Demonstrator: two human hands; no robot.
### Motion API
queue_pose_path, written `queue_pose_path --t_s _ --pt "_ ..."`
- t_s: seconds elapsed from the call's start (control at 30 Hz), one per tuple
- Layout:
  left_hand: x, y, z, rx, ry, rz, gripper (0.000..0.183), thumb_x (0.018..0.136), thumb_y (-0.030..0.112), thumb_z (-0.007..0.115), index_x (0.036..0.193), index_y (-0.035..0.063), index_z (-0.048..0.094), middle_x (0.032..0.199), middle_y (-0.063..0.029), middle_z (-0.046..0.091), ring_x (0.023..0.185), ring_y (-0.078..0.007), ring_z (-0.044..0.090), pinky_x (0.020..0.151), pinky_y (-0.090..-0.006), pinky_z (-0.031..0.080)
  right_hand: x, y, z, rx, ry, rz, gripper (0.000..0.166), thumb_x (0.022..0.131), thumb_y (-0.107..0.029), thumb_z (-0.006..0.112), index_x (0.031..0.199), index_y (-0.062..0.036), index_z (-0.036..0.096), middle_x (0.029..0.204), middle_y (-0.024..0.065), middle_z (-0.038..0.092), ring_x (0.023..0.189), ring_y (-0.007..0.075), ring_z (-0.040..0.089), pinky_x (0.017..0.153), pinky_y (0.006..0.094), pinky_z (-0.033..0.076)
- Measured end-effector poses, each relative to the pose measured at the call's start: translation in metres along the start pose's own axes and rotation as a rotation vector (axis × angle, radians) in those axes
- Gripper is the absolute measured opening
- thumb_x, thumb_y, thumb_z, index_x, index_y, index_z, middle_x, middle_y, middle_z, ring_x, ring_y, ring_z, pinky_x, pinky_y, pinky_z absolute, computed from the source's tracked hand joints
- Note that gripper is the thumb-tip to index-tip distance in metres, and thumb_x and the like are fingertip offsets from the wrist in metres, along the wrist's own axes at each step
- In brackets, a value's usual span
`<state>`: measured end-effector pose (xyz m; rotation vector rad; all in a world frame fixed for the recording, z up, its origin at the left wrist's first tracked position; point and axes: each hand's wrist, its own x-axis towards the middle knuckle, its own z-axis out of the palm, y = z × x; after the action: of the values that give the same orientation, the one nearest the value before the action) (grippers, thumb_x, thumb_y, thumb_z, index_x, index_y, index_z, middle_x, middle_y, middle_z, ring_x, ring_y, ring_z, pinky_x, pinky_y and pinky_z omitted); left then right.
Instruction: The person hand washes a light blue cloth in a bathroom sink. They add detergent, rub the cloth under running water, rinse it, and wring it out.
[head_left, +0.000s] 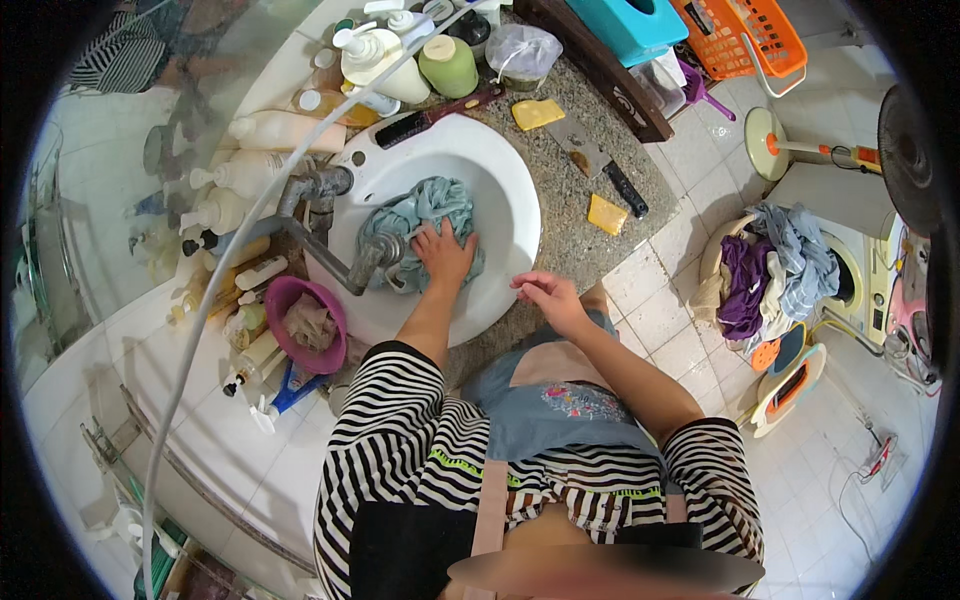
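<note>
My left hand (444, 256) rests on a bunched blue-green cloth (416, 206) in the white oval washbasin (525, 217). Its fingers are spread over the fabric and part of the cloth lies hidden beneath. Right beside that hand, the grey metal faucet (367, 266) reaches over the basin, its end close above the cloth. My right hand (553, 298) hovers by the basin's near right rim, fingers loosely bent, with nothing in it. Whether water stands under the cloth cannot be made out.
Pump bottles (382, 64) crowd the basin's back edge beside a black brush (401, 131). A cleaver (592, 161) and yellow soap pieces (607, 214) lie on the granite counter (555, 240). Left stands a pink bowl (334, 356); a laundry basket (706, 270) sits on the floor.
</note>
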<state>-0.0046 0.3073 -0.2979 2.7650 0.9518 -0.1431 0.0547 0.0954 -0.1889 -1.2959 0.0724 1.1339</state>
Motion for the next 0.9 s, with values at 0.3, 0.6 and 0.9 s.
queue_pose_path --t_s 0.3,0.6,0.9 --pt "0.073 -0.009 -0.008 0.191 -0.226 -0.01 0.048 0.076 0.045 0.064 0.109 0.0104 0.056 0.107 -0.0165 0.057 0.104 -0.031 0.051 0.086 -0.0457 0.04 0.004 -0.013 0.004 -0.067 -0.04 -0.033 0.022 0.093 -0.008 0.049 0.11 0.002 0.058 0.107 0.0096 0.062 0.094 0.0152 0.059 0.084 0.0283 0.048" --pt "0.032 -0.025 -0.051 0.017 -0.127 0.144 0.047 0.075 0.032 0.067 0.112 0.006 0.055 0.113 -0.0202 0.054 0.108 -0.0378 0.05 0.09 -0.0464 0.041 -0.01 -0.01 -0.004 0.04 -0.023 -0.032 0.021 0.091 -0.006 0.052 0.107 0.0031 0.06 0.101 0.0084 0.064 0.089 0.0153 0.06 0.081 0.0283 0.05" --pt "0.0 -0.003 -0.002 -0.099 0.002 0.149 0.054 0.07 0.041 0.071 0.115 0.0139 0.058 0.116 -0.0194 0.048 0.12 -0.0408 0.036 0.1 -0.0567 0.023 0.001 -0.009 -0.003 -0.017 -0.024 -0.013 0.021 0.09 -0.008 0.054 0.106 0.0029 0.061 0.099 0.0073 0.065 0.086 0.0131 0.06 0.078 0.0269 0.049"
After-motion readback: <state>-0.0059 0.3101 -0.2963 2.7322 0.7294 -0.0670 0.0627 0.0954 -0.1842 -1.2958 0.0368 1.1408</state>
